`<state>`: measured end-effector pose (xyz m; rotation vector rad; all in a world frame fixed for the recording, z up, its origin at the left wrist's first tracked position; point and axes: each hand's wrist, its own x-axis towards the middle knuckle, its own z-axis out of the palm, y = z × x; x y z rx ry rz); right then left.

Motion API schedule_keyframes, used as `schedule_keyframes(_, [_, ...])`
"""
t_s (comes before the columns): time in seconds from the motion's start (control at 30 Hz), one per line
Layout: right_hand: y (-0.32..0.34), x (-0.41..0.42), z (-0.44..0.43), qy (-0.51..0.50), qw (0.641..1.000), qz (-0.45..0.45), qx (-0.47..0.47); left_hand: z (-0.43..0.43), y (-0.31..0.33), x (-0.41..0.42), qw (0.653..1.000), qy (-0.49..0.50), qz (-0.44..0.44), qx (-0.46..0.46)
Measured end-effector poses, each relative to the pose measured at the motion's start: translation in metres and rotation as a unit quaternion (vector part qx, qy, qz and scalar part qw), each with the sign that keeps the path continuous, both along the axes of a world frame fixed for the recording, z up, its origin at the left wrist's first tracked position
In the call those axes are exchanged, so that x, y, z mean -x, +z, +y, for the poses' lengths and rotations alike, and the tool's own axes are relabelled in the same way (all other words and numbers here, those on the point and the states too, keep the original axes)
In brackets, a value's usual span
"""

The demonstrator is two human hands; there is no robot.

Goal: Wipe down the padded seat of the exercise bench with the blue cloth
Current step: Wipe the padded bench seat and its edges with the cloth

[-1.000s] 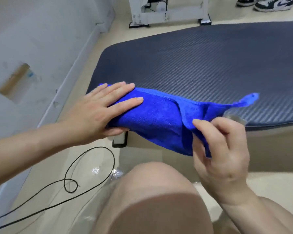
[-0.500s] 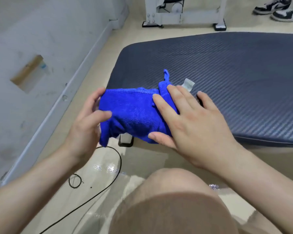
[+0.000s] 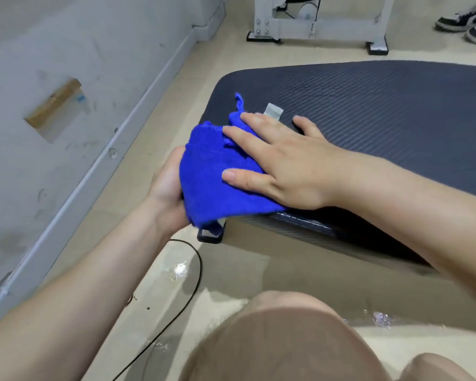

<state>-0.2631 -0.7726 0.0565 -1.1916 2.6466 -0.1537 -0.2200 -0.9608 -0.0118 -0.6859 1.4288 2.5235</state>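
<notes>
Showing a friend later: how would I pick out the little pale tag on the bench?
Find the dark padded bench seat filling the upper right. At its near left corner a blue cloth lies under the right hand. The tag sits just beyond that hand's fingers: a small pale rectangle, the only light scrap on the seat.

The table [image 3: 382, 114] lies bare from the centre to the right edge of the frame, open for a sweep. Its near-left corner is taken by the bunched blue cloth [image 3: 209, 185], the right hand [image 3: 283, 166] flat on it and the left hand [image 3: 164, 185] against its overhanging edge. A white tag [image 3: 273, 111] lies just beyond the fingers. At centre left a strip of floor [image 3: 182, 111] separates table and wall [image 3: 66, 50]. A black cable [image 3: 197, 268] loops below the corner.
</notes>
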Motion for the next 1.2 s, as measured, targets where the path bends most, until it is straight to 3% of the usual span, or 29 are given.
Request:
schedule_keyframes(0.07, [-0.002,0.017,-0.015,-0.012,1.000,0.013,-0.002,-0.003,0.002,0.012,0.999,0.000,-0.016,-0.030])
schedule_keyframes(0.13, [-0.002,0.029,-0.027,-0.030,0.998,0.063,-0.006,-0.005,0.003,0.019,0.999,-0.009,-0.037,-0.001])
schedule_keyframes(0.2, [0.000,0.027,-0.033,-0.014,0.980,0.196,0.028,-0.004,0.004,0.018,0.998,-0.012,-0.046,0.047])
schedule_keyframes(0.27, [0.003,0.016,-0.034,0.058,0.955,0.279,0.087,-0.002,0.006,0.007,0.981,0.008,-0.061,0.183])
schedule_keyframes(0.3, [0.002,0.011,-0.033,0.106,0.953,0.266,0.099,0.000,0.006,0.000,0.962,0.035,-0.068,0.261])
schedule_keyframes(0.37, [0.001,-0.002,-0.030,0.166,0.967,0.172,0.090,0.004,0.006,-0.018,0.941,0.090,-0.064,0.319])
schedule_keyframes(0.43, [0.000,-0.010,-0.020,0.154,0.980,0.091,0.084,0.013,0.009,-0.034,0.954,0.085,-0.067,0.279])
schedule_keyframes(0.53, [0.000,-0.019,-0.008,0.113,0.992,0.044,0.040,0.025,0.020,-0.046,0.993,0.035,-0.039,0.105])
schedule_keyframes(0.7, [0.007,-0.011,-0.009,0.076,0.996,-0.037,0.017,0.019,0.023,-0.025,0.992,0.002,-0.042,0.121])
schedule_keyframes(0.83, [0.005,0.009,-0.019,0.042,0.998,-0.038,0.023,0.004,0.022,0.009,0.983,0.029,-0.054,0.172])
schedule_keyframes(1.2, [0.002,0.098,-0.043,-0.070,0.993,-0.061,0.067,-0.005,0.046,0.129,0.933,-0.048,-0.039,0.354])
